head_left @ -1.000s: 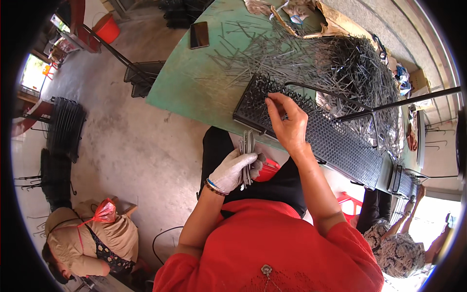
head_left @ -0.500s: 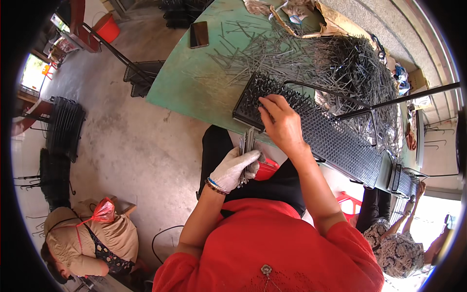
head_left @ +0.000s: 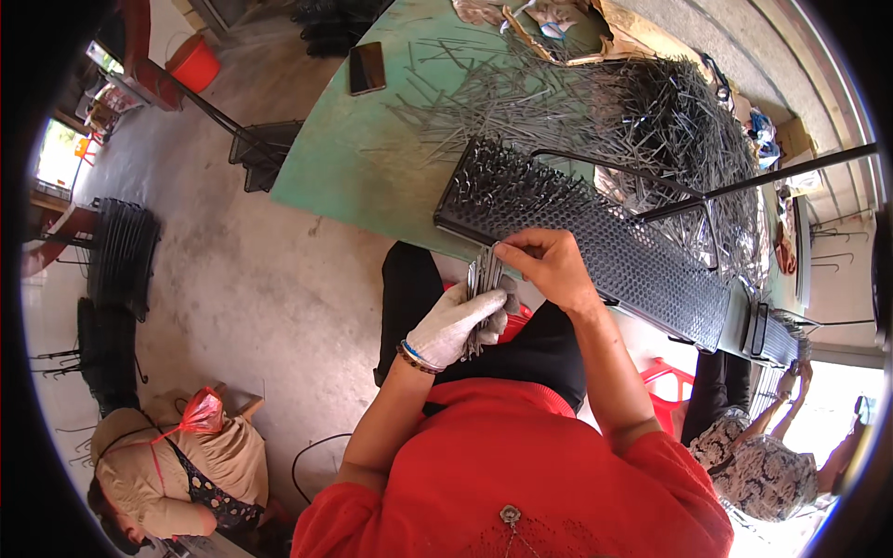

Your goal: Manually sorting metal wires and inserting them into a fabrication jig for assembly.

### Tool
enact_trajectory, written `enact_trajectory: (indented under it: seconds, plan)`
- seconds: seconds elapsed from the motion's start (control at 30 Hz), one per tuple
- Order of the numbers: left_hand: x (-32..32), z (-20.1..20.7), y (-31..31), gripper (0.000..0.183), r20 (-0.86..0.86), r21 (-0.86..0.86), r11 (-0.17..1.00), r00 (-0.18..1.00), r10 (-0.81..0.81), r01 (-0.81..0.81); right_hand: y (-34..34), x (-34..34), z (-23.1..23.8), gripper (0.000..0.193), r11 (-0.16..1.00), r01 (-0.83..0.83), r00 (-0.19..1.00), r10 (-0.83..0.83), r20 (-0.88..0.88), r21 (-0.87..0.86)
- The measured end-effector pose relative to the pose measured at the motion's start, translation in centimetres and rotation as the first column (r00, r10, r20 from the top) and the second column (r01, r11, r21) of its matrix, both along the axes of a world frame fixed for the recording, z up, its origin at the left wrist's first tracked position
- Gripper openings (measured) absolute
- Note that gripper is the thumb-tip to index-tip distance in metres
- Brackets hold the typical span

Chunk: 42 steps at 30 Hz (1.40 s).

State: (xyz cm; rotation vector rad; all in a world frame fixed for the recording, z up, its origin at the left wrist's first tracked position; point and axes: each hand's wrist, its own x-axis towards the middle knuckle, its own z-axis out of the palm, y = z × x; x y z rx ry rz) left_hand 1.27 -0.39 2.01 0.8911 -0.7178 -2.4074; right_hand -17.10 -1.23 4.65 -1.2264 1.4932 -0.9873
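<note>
Gloved left hand (head_left: 458, 325) grips a bunch of thin grey metal pins (head_left: 481, 290) over the lap. Bare right hand (head_left: 549, 270) pinches its top, fingers narrow. Pulling one pin slowly looks best, beside the black holed tray (head_left: 642, 270) on the green bench (head_left: 363, 158).

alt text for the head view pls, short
A gloved left hand grips a bundle of metal pins while the bare right hand pinches one at its top, beside a black perforated tray on a green table strewn with loose pins.
</note>
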Motion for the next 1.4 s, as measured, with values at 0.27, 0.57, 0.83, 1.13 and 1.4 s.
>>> enact_trajectory:
  seconds: [0.27,0.57,0.83,1.13,1.4]
  plan:
    - [-1.2,-0.7,-0.3,0.022,0.088,0.03,0.998,0.995,0.046,-0.049,1.5,-1.5,-0.9,0.02,0.984,0.164,0.984,-0.168,0.059,0.07]
    - [-3.7,-0.2,-0.7,0.019,0.125,0.031,0.999,0.992,0.02,-0.024,2.6,-3.3,1.0,0.022,0.914,0.397,0.913,-0.382,0.145,-0.088]
    - [-4.6,0.0,-0.1,0.019,0.151,-0.067,0.994,0.985,-0.081,0.092,3.0,-4.7,0.3,0.021,0.928,0.368,0.921,-0.355,0.161,-0.058]
    - [-5.8,-0.1,0.9,0.021,0.215,-0.075,0.991,0.972,-0.093,0.111,4.2,-5.2,-1.3,0.019,0.922,0.388,0.895,-0.379,0.235,0.009]
    - [-7.3,0.0,1.1,0.021,0.157,-0.034,0.995,0.983,-0.092,0.098,5.2,-6.3,-1.7,0.018,0.897,0.442,0.866,-0.422,0.268,-0.015]
